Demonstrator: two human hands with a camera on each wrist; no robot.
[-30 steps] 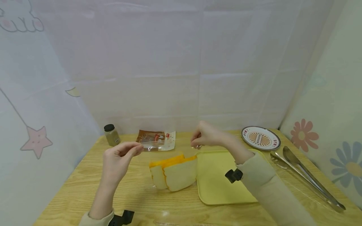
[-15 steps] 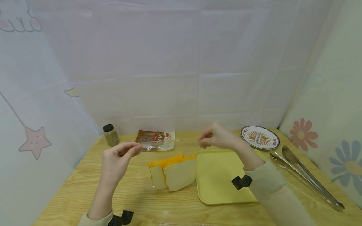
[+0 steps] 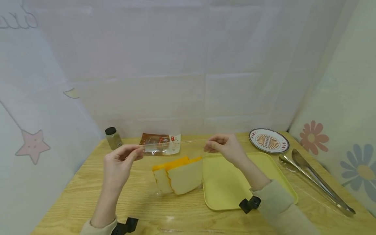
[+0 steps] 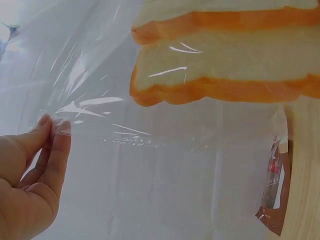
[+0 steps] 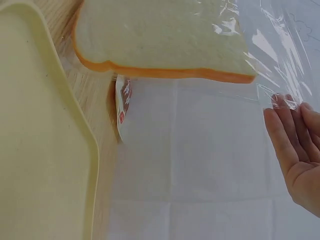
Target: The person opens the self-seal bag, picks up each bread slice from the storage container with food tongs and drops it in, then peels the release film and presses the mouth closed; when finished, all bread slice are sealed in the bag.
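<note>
Thumb and fingers of my left hand (image 3: 118, 166) pinch one upper corner of a clear plastic bag (image 4: 82, 95), seen closely in the left wrist view. The opposite corner is pinched by my right hand (image 3: 227, 150), its fingers extended against the film in the right wrist view. Between the hands the bag's top edge runs nearly straight. Below it stand two white bread slices (image 3: 185, 179) with orange crusts, side by side and slightly overlapping. Glare crosses the bread (image 4: 200, 55) in the left wrist view, so film lies over it.
A yellow tray (image 3: 217, 199) lies right of the bread. Behind stand a jar with a black lid (image 3: 113, 138) and a brown-and-white packet (image 3: 155, 143). Farther right are a patterned plate (image 3: 268, 141) and metal tongs (image 3: 317, 182). White sheeting (image 3: 164, 98) closes off the back.
My right hand has shifted slightly right and turned its fingers toward the left. The bag's top edge now looks stretched between both hands. My left hand keeps its pinch.
</note>
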